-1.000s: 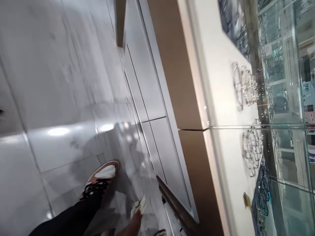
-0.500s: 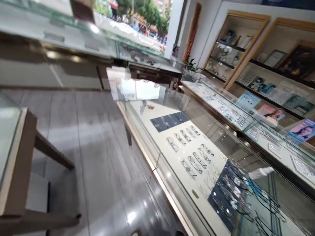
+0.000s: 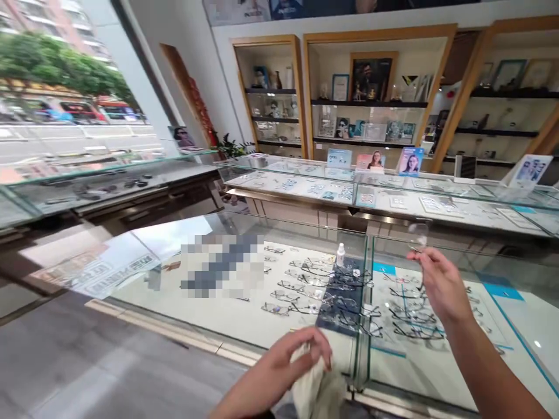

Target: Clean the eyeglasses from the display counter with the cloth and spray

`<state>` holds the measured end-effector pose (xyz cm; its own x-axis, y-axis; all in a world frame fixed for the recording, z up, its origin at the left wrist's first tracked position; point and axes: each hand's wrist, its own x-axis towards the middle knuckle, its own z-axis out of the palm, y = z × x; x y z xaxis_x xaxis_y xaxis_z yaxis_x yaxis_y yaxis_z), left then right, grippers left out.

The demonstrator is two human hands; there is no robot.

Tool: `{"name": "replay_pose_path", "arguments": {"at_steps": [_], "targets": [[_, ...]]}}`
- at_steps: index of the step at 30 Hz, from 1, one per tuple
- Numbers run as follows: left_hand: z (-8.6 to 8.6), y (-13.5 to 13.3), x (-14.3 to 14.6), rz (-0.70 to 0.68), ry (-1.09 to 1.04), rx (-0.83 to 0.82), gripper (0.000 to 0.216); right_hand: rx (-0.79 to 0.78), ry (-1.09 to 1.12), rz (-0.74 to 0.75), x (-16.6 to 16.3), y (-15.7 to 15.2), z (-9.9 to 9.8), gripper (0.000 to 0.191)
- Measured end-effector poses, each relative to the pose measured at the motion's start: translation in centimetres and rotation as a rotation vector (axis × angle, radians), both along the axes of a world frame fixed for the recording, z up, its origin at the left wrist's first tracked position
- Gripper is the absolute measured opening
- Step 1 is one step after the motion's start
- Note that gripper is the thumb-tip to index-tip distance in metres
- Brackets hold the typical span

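My left hand (image 3: 292, 358) is low at the front edge of a glass display counter (image 3: 244, 233), its fingers closed on a pale cloth (image 3: 318, 390). Raised above the counter glass, my right hand (image 3: 441, 282) pinches a thin pair of eyeglasses (image 3: 418, 235) with clear lenses. Under the glass lie several rows of eyeglass frames (image 3: 332, 291) on white and dark trays. A small white bottle (image 3: 340, 254) stands on top of the counter near the middle.
A second glass counter (image 3: 393, 195) with cards and small signs runs behind. Wooden wall shelves (image 3: 362, 99) hold pictures and ornaments. A lower counter (image 3: 87, 186) stands left by the window. Grey floor (image 3: 87, 372) lies at lower left.
The view swung up from the floor and a shoe, along the counter, to facing it. Both hands have come into sight, one with a cloth and one with eyeglasses.
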<state>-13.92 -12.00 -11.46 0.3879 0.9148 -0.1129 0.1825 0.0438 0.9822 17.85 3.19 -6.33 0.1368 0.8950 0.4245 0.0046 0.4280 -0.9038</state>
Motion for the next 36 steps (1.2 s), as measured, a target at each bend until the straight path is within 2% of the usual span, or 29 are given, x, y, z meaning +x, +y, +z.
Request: {"name": "replay_pose_path", "arguments": {"at_steps": [2,5,8,10,12,16,18,21,26,31,34,36], "targets": [[1.9,3.2,2.1,0.055,0.077,0.125,0.038,-0.073,0.110,0.146,-0.2,-0.3,0.9,0.043],[3.9,6.5,6.5,0.136,0.020,0.274,0.028,-0.144,0.218,0.274,-0.2,-1.2,1.4,0.044],[4.9,8.1,10.5,0.218,-0.172,0.250,0.029,-0.168,0.259,0.314,0.1,-2.7,1.0,0.041],[4.9,8.3,12.5,0.242,-0.293,0.229,0.040,-0.181,0.274,0.324,0.5,-3.8,0.6,0.039],[4.4,8.1,14.1,0.186,-0.312,0.197,0.046,-0.181,0.294,0.315,1.1,-4.9,0.3,0.038],[2.5,7.0,16.3,0.048,-0.188,0.167,0.031,-0.154,0.287,0.261,2.1,-6.5,-0.1,0.036],[1.5,6.5,17.2,0.063,-0.165,0.170,0.028,-0.151,0.258,0.242,2.4,-6.9,-0.3,0.037],[0.8,6.1,17.8,0.151,-0.239,0.115,0.040,-0.132,0.203,0.188,2.5,-7.3,-1.0,0.039],[1.2,5.8,17.5,0.345,-0.453,0.051,0.052,-0.103,0.165,0.099,2.4,-8.2,-2.1,0.039],[1.2,5.1,17.6,0.186,-0.474,-0.062,0.061,-0.083,0.154,0.087,1.8,-8.7,-2.6,0.041],[0.6,4.7,17.2,0.192,-0.421,-0.010,0.060,-0.040,0.143,-0.016,2.1,-8.8,-2.8,0.039],[0.3,4.3,16.5,0.193,-0.311,0.073,0.053,-0.016,0.131,-0.059,2.6,-9.1,-2.9,0.037]]}}
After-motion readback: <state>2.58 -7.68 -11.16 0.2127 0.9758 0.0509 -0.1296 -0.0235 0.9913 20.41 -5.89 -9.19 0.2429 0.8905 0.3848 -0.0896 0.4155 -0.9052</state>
